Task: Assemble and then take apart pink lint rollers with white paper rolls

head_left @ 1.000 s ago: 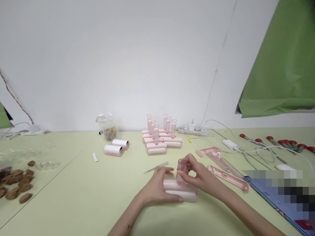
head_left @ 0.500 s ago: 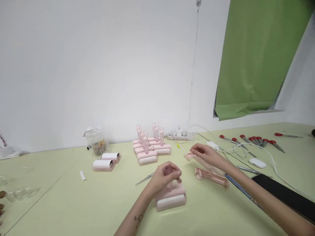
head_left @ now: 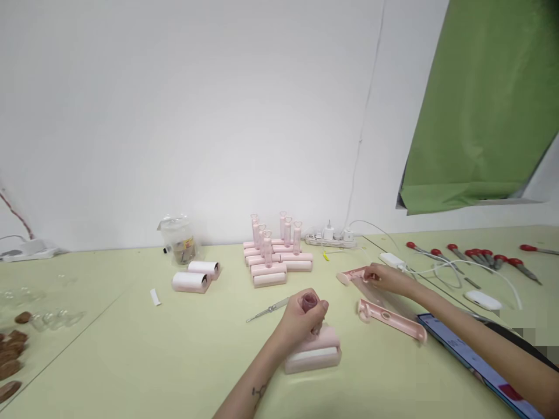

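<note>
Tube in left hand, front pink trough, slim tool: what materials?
Tube: probably glossy tinted plastic; pinkish, translucent-looking rim, glass possible.
Front trough: likely moulded plastic; smooth sheen, even colour.
Slim tool: apparently metal shaft, thin, grey; handle unclear.

Pale yellow-green tabletop (head_left: 131,349), white wall (head_left: 196,116), plain green curtain (head_left: 476,134) at right. The near block (head_left: 314,359) is pale pink and whitish, its tube (head_left: 309,300) dusky rose, the half-shell (head_left: 402,325) salmon pink; discs (head_left: 9,369) at left are brown.
</note>
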Demonstrator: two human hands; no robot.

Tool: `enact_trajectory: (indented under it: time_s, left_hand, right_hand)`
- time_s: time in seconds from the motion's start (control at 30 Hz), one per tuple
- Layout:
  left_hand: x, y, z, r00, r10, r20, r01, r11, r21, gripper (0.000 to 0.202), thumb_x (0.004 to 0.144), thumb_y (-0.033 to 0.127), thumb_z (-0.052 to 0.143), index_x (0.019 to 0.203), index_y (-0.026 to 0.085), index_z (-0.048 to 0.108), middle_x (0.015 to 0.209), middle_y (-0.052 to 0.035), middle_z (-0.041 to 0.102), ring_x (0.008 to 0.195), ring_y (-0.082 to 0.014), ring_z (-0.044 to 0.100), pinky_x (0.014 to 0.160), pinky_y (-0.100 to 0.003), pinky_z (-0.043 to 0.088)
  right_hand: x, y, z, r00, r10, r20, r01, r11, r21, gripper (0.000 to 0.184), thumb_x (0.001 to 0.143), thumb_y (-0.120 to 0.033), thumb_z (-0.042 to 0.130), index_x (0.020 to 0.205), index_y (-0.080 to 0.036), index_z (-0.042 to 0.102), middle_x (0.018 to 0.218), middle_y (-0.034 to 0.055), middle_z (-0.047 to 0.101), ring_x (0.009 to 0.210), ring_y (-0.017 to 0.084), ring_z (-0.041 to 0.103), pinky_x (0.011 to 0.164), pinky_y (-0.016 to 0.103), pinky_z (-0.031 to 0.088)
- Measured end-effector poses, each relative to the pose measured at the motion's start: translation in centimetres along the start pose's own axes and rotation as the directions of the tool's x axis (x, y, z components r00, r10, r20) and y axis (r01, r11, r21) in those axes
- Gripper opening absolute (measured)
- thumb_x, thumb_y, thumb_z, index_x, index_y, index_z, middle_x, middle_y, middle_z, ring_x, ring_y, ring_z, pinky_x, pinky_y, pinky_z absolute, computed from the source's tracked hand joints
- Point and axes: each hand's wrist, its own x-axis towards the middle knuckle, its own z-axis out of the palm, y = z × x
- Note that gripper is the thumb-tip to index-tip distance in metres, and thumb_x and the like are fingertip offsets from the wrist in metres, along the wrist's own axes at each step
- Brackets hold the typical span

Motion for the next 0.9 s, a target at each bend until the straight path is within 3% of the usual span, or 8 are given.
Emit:
enact_trajectory:
  time_s: [0.1, 0.2, 0.3, 0.43, 0.53, 0.73, 0.9]
  left_hand:
    - [0.1, -0.3, -0.1, 1.000, 0.007, 0.004, -0.007, 1.000, -0.025, 0.037, 0.069, 0.045, 0.058, 0.057, 0.020, 0.034, 0.034, 0.0116, 0.034, 0.030, -0.0031, 0.027, 0.034, -0.017, 0.023]
    - [0.2, -0.7, -0.2, 1.000, 0.012, 0.013, -0.011, 0.999, -0.049, 0.035, 0.070, 0.043, 0.057, 0.058, 0.020, 0.035, 0.035, 0.0115, 0.034, 0.030, -0.0032, 0.028, 0.034, -0.017, 0.023]
    - [0.1, -0.7, -0.2, 0.999, 0.029, 0.016, -0.028, 0.998, -0.048, 0.034, 0.070, 0.041, 0.058, 0.058, 0.019, 0.036, 0.036, 0.0110, 0.035, 0.031, -0.0032, 0.028, 0.035, -0.017, 0.024]
    - [0.0, -0.1, 0.1, 0.999, 0.047, 0.026, -0.046, 0.999, -0.020, 0.032, 0.074, 0.039, 0.054, 0.058, 0.019, 0.035, 0.039, 0.0106, 0.032, 0.034, -0.0034, 0.029, 0.037, -0.017, 0.026]
    - [-0.1, 0.4, 0.3, 1.000, 0.023, 0.022, -0.023, 1.000, -0.002, 0.027, 0.075, 0.033, 0.052, 0.059, 0.019, 0.035, 0.040, 0.0099, 0.033, 0.035, -0.0039, 0.031, 0.037, -0.017, 0.026]
    - [-0.2, 0.4, 0.0, 0.999, 0.004, 0.037, -0.005, 1.000, 0.017, 0.023, 0.074, 0.022, 0.048, 0.055, 0.018, 0.036, 0.040, 0.0080, 0.035, 0.036, -0.0048, 0.033, 0.038, -0.017, 0.027]
    - [-0.2, 0.4, -0.3, 0.997, -0.011, 0.073, 0.010, 1.000, 0.012, 0.024, 0.074, 0.026, 0.050, 0.054, 0.017, 0.038, 0.042, 0.0070, 0.037, 0.039, -0.0048, 0.034, 0.039, -0.017, 0.028]
  right_hand:
    - [-0.5, -1.1, -0.6, 0.995, 0.029, -0.095, -0.018, 0.994, 0.109, 0.028, 0.079, -0.037, 0.039, 0.073, -0.017, 0.057, 0.072, 0.0081, 0.063, 0.066, 0.022, 0.057, 0.057, 0.030, 0.043]
    - [-1.8, -5.0, -1.4, 0.985, 0.025, -0.172, 0.015, 0.974, 0.225, 0.034, 0.085, -0.042, 0.031, 0.090, -0.017, 0.054, 0.083, 0.0070, 0.062, 0.076, 0.020, 0.058, 0.063, 0.028, 0.045]
    - [-3.6, -11.2, -2.1, 0.953, -0.115, -0.279, 0.231, 0.873, 0.429, 0.025, 0.085, -0.040, 0.040, 0.090, -0.020, 0.053, 0.086, 0.0045, 0.060, 0.081, 0.018, 0.056, 0.069, 0.028, 0.045]
    - [-5.6, -17.4, -2.5, 0.860, -0.356, -0.367, 0.484, 0.797, 0.360, 0.012, 0.086, -0.026, 0.042, 0.085, -0.022, 0.053, 0.077, 0.0021, 0.056, 0.073, 0.016, 0.053, 0.064, 0.027, 0.042]
    - [-5.8, -18.5, -2.3, 0.815, -0.391, -0.427, 0.542, 0.776, 0.324, 0.010, 0.086, -0.021, 0.043, 0.087, -0.022, 0.053, 0.077, 0.0016, 0.055, 0.071, 0.015, 0.052, 0.062, 0.026, 0.041]
    - [-5.3, -18.1, -1.5, 0.809, -0.382, -0.447, 0.551, 0.759, 0.348, 0.011, 0.087, -0.019, 0.042, 0.093, -0.023, 0.051, 0.085, 0.0014, 0.055, 0.080, 0.015, 0.052, 0.067, 0.026, 0.042]
    - [-5.4, -18.2, -0.6, 0.731, -0.397, -0.555, 0.609, 0.747, 0.268, 0.016, 0.086, -0.014, 0.043, 0.098, -0.023, 0.050, 0.088, 0.0020, 0.055, 0.084, 0.015, 0.052, 0.070, 0.026, 0.041]
